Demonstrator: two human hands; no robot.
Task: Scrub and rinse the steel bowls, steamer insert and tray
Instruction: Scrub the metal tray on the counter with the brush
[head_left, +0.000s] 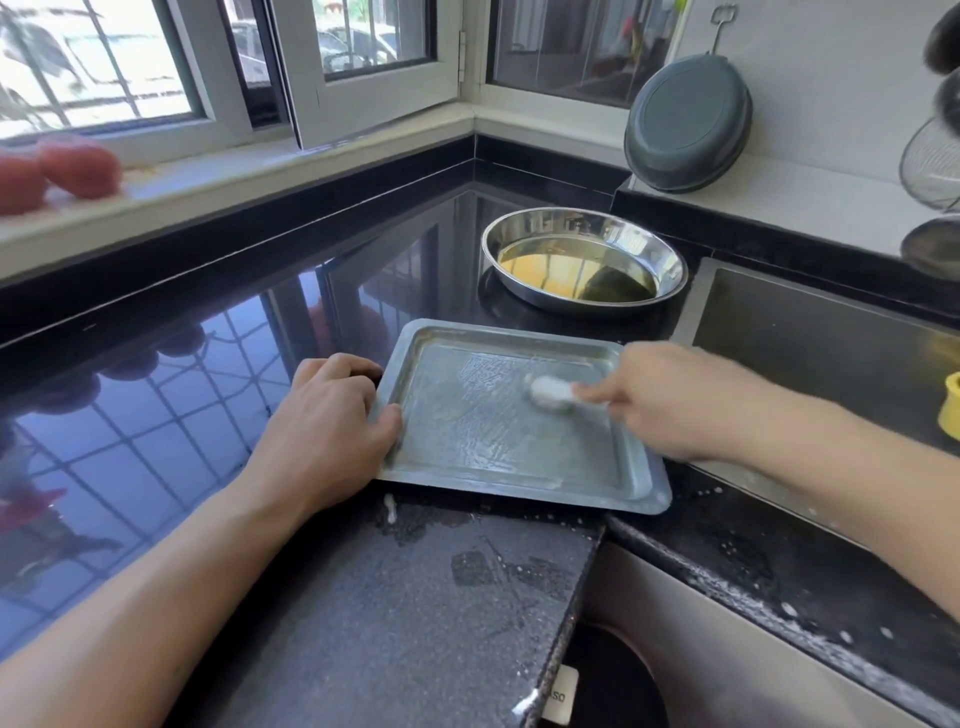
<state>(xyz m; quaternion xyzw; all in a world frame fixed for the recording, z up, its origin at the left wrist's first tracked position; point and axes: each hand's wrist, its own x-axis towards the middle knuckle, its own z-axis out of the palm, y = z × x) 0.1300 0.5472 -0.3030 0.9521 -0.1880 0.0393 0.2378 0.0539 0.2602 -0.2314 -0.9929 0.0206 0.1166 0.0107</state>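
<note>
Tray (498, 441) lies flat on the dark desk (363, 597), its near right corner hanging a little past the desk's edge, just left of the sink (831, 353). Right hand (670, 400) pinches a small soapy scrubber (550, 391), fingers curled round its back end; the hand is motion-blurred. Scrubber head touches the tray floor, right of centre and toward the far side. Left hand (327, 431) holds the tray's left rim, thumb hooked over the lip, fingers curled at the far left corner.

Tray floor shows a wet, streaky film across the middle. Corners and the raised rim look less worked, as far as can be told.

Judgement on the step: scrubbing the tray, rinse not yet done. To do it well, keep the left hand bearing down on the rim, since a wet tray on polished stone is likely to slide and the overhanging corner could tip. Work the scrubber into the corners and along the inner wall, then over the rim.

Beyond the tray, a round steel bowl (584, 262) sits on the desk toward the back, holding yellowish liquid, well apart from both hands. Suds and droplets spot the desk near the sink. A grey lid (688, 124) leans against the wall behind.
</note>
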